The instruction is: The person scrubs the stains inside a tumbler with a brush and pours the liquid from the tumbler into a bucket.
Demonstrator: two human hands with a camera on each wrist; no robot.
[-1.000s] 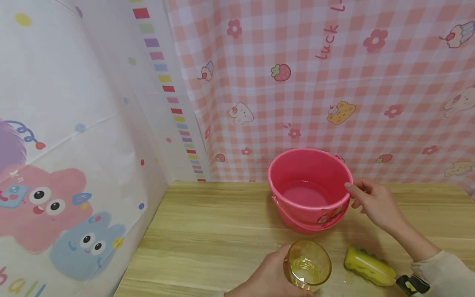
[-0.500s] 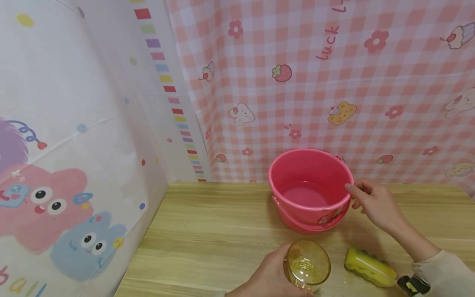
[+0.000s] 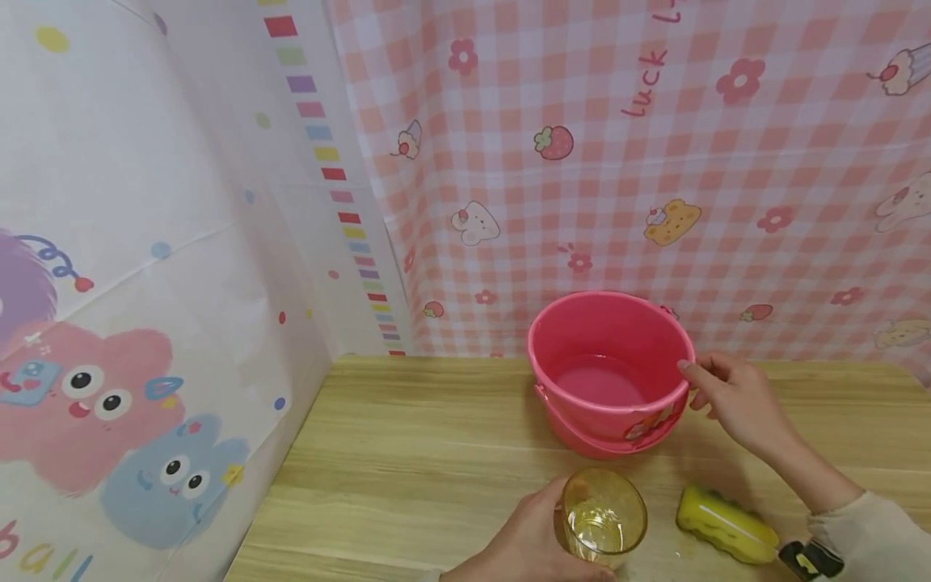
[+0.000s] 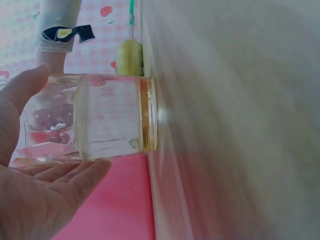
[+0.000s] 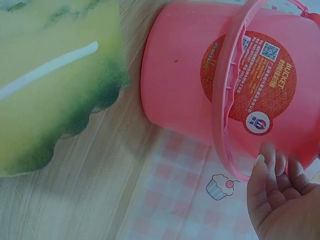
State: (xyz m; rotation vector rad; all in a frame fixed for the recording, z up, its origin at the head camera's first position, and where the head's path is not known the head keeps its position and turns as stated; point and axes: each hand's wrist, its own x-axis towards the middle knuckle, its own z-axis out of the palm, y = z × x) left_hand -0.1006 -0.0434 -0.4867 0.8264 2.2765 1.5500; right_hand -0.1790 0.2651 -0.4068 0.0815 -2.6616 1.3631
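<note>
Left hand (image 3: 534, 537): you curl it around the left side of the amber glass (image 3: 604, 517), thumb and fingers on opposite sides, gripping it.
Amber glass: it stands upright in your grip, mouth up, over the near middle of the surface (image 3: 407, 453); you cannot tell whether its base touches the wood.
Right hand (image 3: 735, 400): you hold the right rim of the pink bucket (image 3: 611, 331), your thumb over the edge and your fingers curled outside.
Pink bucket: it stands upright toward the far edge, beyond the glass and apart from it. Its handle (image 5: 220, 100) hangs down across the outer wall, passing over a round red label (image 5: 280, 75).
Yellow-green block (image 3: 727, 524): it lies to the right of the glass, nearer to you than the bucket, touching neither; its edges are wavy.
Right sleeve (image 3: 869, 537): pale, with a black strap (image 3: 810, 559) by the cuff.
Far side: a pink-and-white checked cloth (image 3: 509, 97) hangs behind the bucket.
Left side: a white sheet (image 3: 145, 145) shows cartoon figures.
</note>
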